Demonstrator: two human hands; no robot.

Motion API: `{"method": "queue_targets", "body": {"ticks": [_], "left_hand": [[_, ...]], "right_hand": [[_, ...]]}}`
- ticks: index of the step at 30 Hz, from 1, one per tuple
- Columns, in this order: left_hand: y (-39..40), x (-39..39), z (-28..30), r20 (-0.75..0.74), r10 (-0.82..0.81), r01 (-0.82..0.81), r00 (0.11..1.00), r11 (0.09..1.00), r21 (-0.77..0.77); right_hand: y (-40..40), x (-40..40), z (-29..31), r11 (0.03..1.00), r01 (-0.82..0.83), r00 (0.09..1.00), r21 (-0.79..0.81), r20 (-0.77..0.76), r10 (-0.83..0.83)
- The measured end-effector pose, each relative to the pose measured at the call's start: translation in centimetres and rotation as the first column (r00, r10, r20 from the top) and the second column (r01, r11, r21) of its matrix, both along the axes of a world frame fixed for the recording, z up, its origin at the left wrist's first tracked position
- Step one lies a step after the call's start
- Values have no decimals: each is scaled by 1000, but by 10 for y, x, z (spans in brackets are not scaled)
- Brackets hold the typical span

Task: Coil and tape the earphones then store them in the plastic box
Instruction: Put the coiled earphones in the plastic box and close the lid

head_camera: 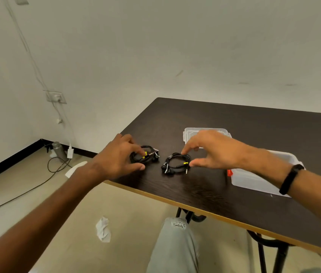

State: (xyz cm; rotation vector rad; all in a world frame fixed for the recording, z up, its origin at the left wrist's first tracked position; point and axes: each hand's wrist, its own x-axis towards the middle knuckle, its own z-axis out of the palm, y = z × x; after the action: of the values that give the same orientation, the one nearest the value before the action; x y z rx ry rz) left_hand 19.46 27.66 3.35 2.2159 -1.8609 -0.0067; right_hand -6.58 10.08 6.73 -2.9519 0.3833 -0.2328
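Two black earphone coils lie on the dark table [205, 192], each bound with a bit of yellow tape. My left hand [116, 156] reaches over the left coil [149, 154], with index finger on its tape and thumb curled under its near side. My right hand [216, 150] spans the right coil [175, 164], pinching it with index tip on the far edge and thumb at the yellow tape. The clear plastic box [254, 181] with a red latch stands to the right, partly hidden by my right forearm. Its clear lid [190, 133] lies behind my right hand.
The table's near edge runs diagonally just in front of the coils. My knee [175, 243] is below it. On the floor to the left lie a crumpled paper [103, 229], a black cable [27, 191] and a grey bottle [59, 150] by the wall.
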Motion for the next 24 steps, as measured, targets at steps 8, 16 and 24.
{"method": "queue_targets", "body": {"ticks": [8, 16, 24], "left_hand": [[1, -7, -12, 142, 16, -11, 990, 999, -35], [-1, 2, -15, 158, 23, -20, 987, 1000, -18], [-7, 5, -23, 296, -70, 104, 953, 989, -101]], "right_hand": [[17, 10, -12, 999, -27, 993, -41, -113, 22], [15, 15, -12, 995, -70, 988, -75, -144, 59], [11, 18, -21, 984, -108, 990, -143, -110, 93]]}}
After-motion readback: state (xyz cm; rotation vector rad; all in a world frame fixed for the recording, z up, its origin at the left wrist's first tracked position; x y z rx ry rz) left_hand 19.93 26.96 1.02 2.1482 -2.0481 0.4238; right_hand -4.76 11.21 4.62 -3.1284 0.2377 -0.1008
